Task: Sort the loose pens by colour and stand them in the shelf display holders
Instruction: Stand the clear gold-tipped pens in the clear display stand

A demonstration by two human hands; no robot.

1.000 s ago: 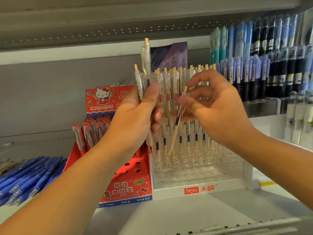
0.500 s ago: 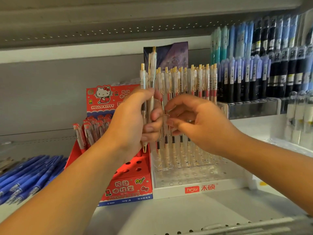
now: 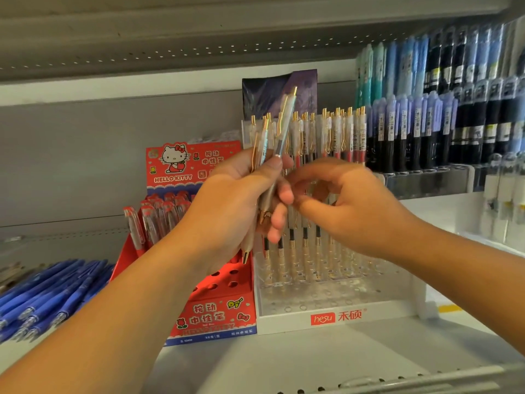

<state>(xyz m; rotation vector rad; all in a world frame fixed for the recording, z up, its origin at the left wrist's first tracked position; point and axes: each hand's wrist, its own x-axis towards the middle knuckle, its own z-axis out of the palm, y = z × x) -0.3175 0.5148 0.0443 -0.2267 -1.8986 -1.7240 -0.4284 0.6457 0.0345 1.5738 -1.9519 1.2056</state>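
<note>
My left hand (image 3: pixel 235 203) grips a small bunch of clear pens with gold clips (image 3: pixel 285 125), tops tilted up and to the right. My right hand (image 3: pixel 352 206) is beside it with curled fingers, its fingertips meeting the left hand's fingers at the bunch. Whether it pinches a pen is hidden. Behind both hands stands the clear holder on a white base (image 3: pixel 335 318). Several matching pens (image 3: pixel 338 132) with black or red ink stand upright in its back rows. Its front rows of holes (image 3: pixel 326 297) have no pens in them.
A red Hello Kitty display box (image 3: pixel 210 311) with red pens (image 3: pixel 153 220) stands left of the holder. Blue pens (image 3: pixel 48 291) lie piled at the far left. A rack of blue and black pens (image 3: pixel 443 123) fills the right. A shelf (image 3: pixel 199 29) hangs close overhead.
One second ago my right hand held a black-ink pen in front of the holder. That pen is out of its fingers now, and the hand has moved left to the bunch.
</note>
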